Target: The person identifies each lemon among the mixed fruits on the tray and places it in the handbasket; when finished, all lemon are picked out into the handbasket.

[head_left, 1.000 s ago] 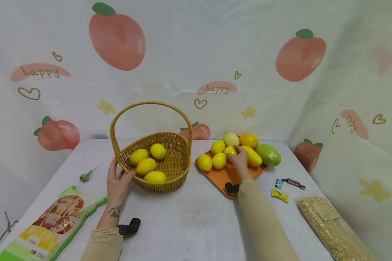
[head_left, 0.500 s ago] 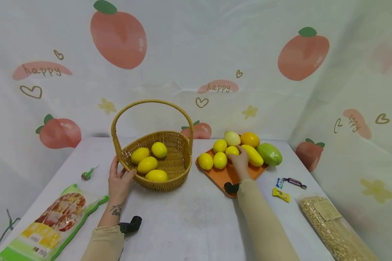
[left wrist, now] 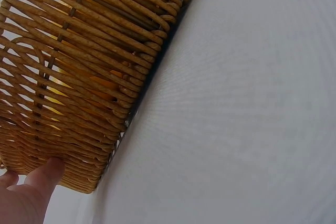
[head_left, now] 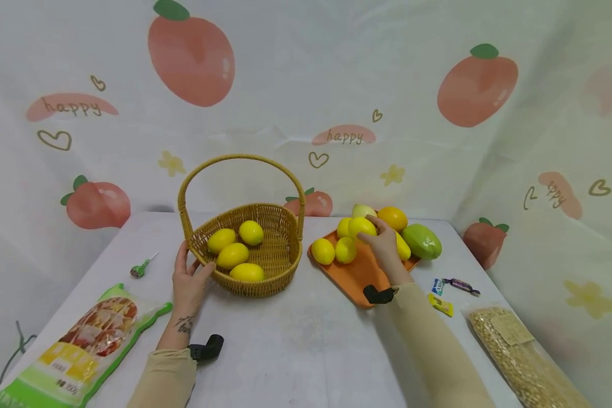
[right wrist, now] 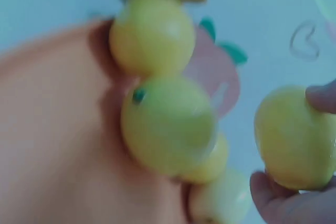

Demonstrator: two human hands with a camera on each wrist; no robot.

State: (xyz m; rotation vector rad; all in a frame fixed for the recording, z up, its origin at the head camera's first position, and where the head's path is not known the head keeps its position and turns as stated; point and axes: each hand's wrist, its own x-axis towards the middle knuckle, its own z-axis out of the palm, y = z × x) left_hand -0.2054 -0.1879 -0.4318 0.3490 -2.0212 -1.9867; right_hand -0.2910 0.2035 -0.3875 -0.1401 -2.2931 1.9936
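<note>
My right hand (head_left: pixel 385 243) pinches a yellow lemon (head_left: pixel 362 226) between thumb and fingers, above the orange tray (head_left: pixel 357 277). In the right wrist view this lemon (right wrist: pixel 294 137) is apart from the lemons on the tray. My left hand (head_left: pixel 188 286) holds the left end of the wicker basket (head_left: pixel 265 288), thumb (left wrist: pixel 47 174) against its outer wall. Several lemons (head_left: pixel 232 256) lie inside the basket, beneath its tall arched handle. Lemons (head_left: pixel 323 251) also sit along the tray's left side.
Beyond the right hand are a yellow mango-like fruit (head_left: pixel 403 247), a green papaya-like fruit (head_left: pixel 421 241), an orange fruit (head_left: pixel 392 218) and a pale fruit (head_left: pixel 363 211). Wrapped candies (head_left: pixel 441 304) and a grain bag (head_left: pixel 520 351) lie right; a lollipop (head_left: pixel 140 268) and food bag (head_left: pixel 92 345) left.
My right hand has lifted the lemon up from the tray, moving slightly back and to the right. My left hand stays at the basket, and the head view shifts slightly.
</note>
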